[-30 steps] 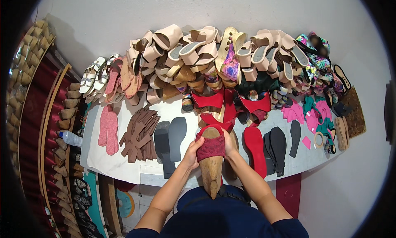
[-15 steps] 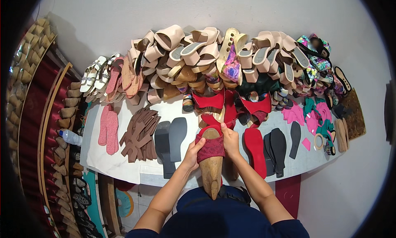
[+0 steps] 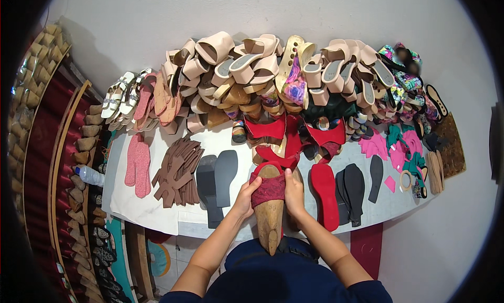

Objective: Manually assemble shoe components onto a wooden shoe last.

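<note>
A wooden shoe last (image 3: 266, 219) is held upright in front of my body, its narrow heel end pointing down toward me. Across its toe part is stretched a dark red lace upper (image 3: 268, 192), with a brighter red rim at the top. My left hand (image 3: 244, 198) grips its left side, thumb laid over the lace. Closed on the opposite side is my right hand (image 3: 295, 194), thumb along the edge of the upper; its other fingers are mostly hidden. Just beyond lie red upper pieces (image 3: 281, 157). A red sole (image 3: 324, 195) rests right of my right hand.
On the table (image 3: 152, 211) are brown strap pieces (image 3: 181, 169), grey soles (image 3: 227, 178), black soles (image 3: 353, 190) and pink scraps (image 3: 372, 144). Beige sandals (image 3: 257, 61) are heaped at the back. Left stands a rack of wooden lasts (image 3: 79, 198), with a plastic bottle (image 3: 90, 175) nearby.
My right hand has slid a little down the side of the last, its thumb leaving the top rim of the upper. The left hand keeps nearly the same hold.
</note>
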Tool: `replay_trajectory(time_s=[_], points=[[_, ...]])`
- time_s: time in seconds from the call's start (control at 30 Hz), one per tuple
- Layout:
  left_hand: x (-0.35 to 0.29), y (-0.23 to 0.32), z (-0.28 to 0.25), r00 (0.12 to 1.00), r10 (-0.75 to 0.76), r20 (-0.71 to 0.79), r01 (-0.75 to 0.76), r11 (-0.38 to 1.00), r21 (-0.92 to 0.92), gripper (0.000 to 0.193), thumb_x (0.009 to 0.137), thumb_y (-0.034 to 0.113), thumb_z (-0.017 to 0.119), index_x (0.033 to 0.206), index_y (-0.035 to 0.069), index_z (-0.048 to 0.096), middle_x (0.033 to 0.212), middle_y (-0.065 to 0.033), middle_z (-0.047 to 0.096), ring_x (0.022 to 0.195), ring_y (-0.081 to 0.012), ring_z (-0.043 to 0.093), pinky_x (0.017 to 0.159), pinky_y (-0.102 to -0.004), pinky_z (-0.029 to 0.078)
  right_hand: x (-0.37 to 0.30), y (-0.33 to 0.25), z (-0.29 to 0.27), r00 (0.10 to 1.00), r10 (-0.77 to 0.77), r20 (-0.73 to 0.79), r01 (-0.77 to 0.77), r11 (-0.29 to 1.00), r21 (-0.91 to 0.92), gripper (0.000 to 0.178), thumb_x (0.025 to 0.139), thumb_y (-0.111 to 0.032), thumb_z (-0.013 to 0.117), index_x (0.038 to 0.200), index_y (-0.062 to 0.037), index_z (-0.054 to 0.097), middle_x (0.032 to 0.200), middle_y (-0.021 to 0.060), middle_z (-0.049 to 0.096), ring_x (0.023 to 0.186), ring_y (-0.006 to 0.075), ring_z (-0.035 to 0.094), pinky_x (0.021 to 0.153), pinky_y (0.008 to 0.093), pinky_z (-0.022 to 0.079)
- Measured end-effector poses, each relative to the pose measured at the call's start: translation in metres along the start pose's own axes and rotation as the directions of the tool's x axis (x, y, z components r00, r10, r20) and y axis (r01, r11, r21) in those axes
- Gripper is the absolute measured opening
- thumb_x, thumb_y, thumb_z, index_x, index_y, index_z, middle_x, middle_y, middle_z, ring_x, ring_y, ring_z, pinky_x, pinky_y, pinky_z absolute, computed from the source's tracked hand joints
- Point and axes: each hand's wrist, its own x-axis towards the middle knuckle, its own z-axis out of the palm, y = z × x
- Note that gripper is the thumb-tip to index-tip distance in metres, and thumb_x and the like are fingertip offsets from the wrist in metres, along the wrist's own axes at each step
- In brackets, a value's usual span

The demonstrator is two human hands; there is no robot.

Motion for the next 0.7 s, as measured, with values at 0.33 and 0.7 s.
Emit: replay_trajectory(time_s=[0.33,0.7], points=[[0.003,-0.007,-0.013,0.996,0.020,-0.085,-0.022,0.999,-0.025,0.038,0.087,0.028,0.048,0.112,0.000,0.046,0.105,-0.0121,0.056,0.094,-0.0186,0.056,0.084,-0.0316,0.043,-0.033,0.030,0.003,0.986,0.119,0.119,-0.141,0.970,0.201,0.045,0.094,-0.033,0.030,0.104,0.0047,0.053,0.095,0.0091,0.057,0.088,0.0135,0.050,0.081,0.0266,0.039],[0.000,-0.006,-0.010,0.994,0.071,-0.080,-0.071,0.997,0.000,0.040,0.086,0.029,0.049,0.112,0.000,0.046,0.104,-0.0117,0.056,0.093,-0.0180,0.056,0.084,-0.0313,0.043,-0.032,0.022,-0.004,0.899,0.349,0.266,-0.436,0.780,0.449,0.041,0.093,-0.036,0.031,0.106,-0.0020,0.050,0.097,0.0094,0.057,0.085,0.0168,0.055,0.078,0.0289,0.042]])
